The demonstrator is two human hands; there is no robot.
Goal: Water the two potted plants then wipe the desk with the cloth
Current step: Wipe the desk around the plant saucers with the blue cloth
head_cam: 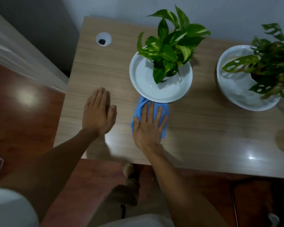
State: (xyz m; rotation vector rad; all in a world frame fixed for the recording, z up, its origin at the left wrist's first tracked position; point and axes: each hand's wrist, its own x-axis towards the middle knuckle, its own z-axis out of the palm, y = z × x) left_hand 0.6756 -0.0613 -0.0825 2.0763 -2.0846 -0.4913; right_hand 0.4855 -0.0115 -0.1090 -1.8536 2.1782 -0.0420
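On the wooden desk (195, 128), the left hand (97, 112) rests flat and open; beside it the right hand (147, 126), fingers spread, presses the blue cloth (138, 110) just before the pothos saucer (143, 79); the monstera (269, 63) stands farther right.

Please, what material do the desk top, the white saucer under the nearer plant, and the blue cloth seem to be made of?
The desk top looks like wood-grain laminate: printed streaks, semi-gloss light reflections. The white saucer seems glazed ceramic, possibly glossy plastic: smooth, small highlights. The blue cloth, flat under the right hand, looks like soft microfibre or a similar fabric: matte, with folds.
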